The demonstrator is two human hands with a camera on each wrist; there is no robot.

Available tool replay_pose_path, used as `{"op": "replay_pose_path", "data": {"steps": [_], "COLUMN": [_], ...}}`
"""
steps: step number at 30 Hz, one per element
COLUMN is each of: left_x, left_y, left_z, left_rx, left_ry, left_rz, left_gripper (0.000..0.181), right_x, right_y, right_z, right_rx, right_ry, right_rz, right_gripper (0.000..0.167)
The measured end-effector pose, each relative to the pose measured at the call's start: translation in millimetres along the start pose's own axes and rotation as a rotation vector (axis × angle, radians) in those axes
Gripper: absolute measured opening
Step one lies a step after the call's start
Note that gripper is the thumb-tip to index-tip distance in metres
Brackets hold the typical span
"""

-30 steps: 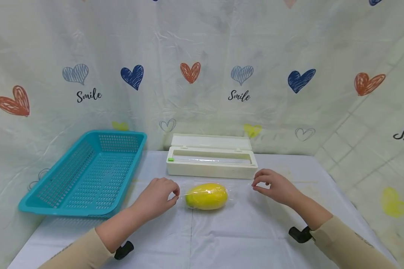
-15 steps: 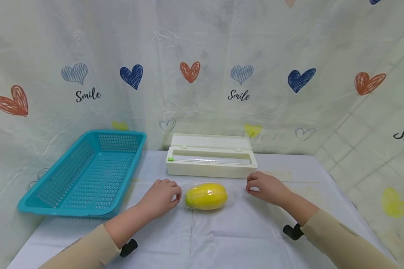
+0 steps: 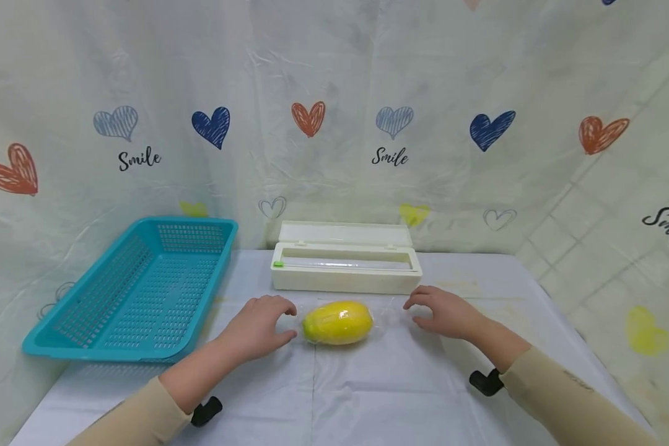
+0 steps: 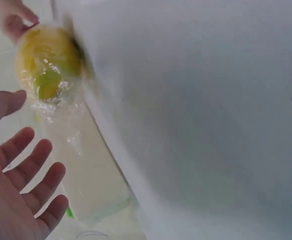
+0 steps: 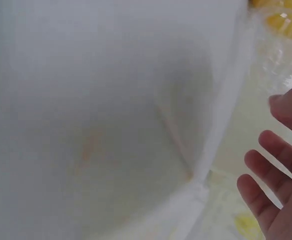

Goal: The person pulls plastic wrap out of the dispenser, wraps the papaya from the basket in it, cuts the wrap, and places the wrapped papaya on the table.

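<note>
A yellow papaya-like fruit (image 3: 337, 323), greenish at its left end, lies on the table in clear plastic wrap (image 4: 68, 120). Loose wrap sticks out at both of its ends. To the left of the fruit is my left hand (image 3: 257, 328); its fingers are spread in the left wrist view, apart from the thumb, and hold nothing. On the other side my right hand (image 3: 445, 313) hovers near the wrap's right end, its fingers loosely extended and apart from the thumb. Behind the fruit stands a white cling film box (image 3: 347, 280), lid raised, with a film roll (image 3: 345, 264) inside.
A turquoise perforated basket (image 3: 206, 297) stands at the left of the table. White cloth covers the table (image 3: 379, 402). A curtain (image 3: 340, 68) printed with hearts hangs right behind the box.
Both hands have let go of the twisted wrap ends and their fingers have spread. The right hand has come a little closer to the fruit. The head view has shifted slightly.
</note>
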State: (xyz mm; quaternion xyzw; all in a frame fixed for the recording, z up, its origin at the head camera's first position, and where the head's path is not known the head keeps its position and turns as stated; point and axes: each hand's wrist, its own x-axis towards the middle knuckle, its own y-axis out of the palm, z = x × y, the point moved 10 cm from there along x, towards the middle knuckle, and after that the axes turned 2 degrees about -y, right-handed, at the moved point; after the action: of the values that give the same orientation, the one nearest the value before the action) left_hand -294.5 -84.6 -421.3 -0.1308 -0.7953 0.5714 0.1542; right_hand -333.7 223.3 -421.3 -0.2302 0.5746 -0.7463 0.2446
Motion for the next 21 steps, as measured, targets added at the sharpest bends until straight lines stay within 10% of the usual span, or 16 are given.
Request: {"op": "replay_pose_path", "data": {"steps": [8,21], "left_x": [7.3,34.1], "left_y": [-1.2,27.0], "left_z": [2.2,-12.3], "left_rx": [-0.060,-0.082], "left_ry": [-0.072,-0.054], "left_rz": [-0.009,0.047], "left_gripper": [0.055,0.061], "right_x": [16.0,66.1], "right_y": [-30.3,7.5], "right_z": [10.0,66.2], "right_rx": [0.257,0.077], "right_ry": [0.034,-0.165], "right_rz": [-0.102,0.026], "right_gripper": [0.037,0.049]}}
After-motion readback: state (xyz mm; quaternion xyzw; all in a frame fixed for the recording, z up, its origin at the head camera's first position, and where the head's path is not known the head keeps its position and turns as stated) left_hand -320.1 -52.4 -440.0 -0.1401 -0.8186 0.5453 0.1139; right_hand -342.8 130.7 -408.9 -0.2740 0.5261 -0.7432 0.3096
